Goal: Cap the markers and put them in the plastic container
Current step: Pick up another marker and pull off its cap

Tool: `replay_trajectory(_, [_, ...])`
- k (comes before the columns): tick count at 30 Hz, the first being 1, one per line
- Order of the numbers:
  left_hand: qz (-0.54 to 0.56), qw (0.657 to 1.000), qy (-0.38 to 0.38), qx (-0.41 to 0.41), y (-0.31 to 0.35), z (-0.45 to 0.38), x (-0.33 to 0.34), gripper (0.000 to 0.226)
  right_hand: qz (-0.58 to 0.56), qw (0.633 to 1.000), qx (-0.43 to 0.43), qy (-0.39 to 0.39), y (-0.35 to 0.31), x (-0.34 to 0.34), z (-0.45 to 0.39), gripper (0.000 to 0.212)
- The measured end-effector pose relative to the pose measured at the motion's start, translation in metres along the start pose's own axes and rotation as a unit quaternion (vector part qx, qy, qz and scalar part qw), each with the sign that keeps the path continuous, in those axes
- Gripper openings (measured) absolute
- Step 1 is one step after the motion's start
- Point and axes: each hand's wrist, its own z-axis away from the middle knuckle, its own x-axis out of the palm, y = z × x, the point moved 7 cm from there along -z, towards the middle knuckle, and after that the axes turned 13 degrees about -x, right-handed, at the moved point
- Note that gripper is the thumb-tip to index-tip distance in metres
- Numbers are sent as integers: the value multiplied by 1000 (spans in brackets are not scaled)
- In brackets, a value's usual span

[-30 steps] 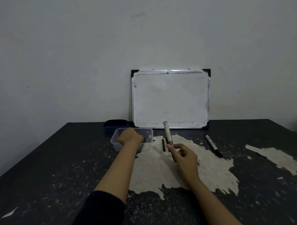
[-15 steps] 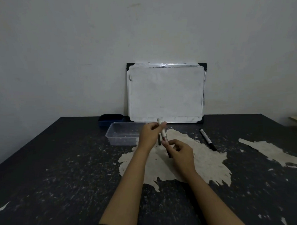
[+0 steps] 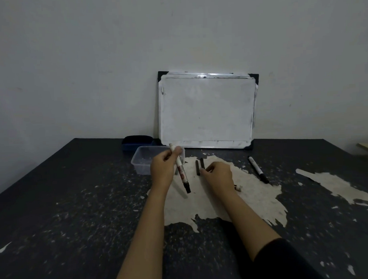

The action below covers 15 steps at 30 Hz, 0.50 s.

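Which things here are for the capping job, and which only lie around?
For the job: marker in the left hand; right hand; two dark sticks, perhaps caps; black marker on the table; container.

Lying around: whiteboard; blue box.

Clear, slightly cloudy plastic container (image 3: 142, 161); matt black table (image 3: 77, 205) coating, speckled and flaked off to pale rough patches; glossy white board (image 3: 207, 109); smooth white marker (image 3: 181, 170) barrel, black cap.
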Motion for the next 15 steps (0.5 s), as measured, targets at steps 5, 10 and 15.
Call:
replay_trajectory(5, [-4, 1000, -18, 0, -2, 2, 8, 25, 28, 999, 18, 13, 6, -6, -8, 22])
replay_trajectory(10, [51, 991, -120, -35, -6, 14, 34, 25, -118, 989, -23, 87, 5, -47, -1, 17])
replay_trajectory(15, [5, 990, -139, -5, -5, 22, 46, 17, -395, 918, 16, 41, 18, -53, 15, 18])
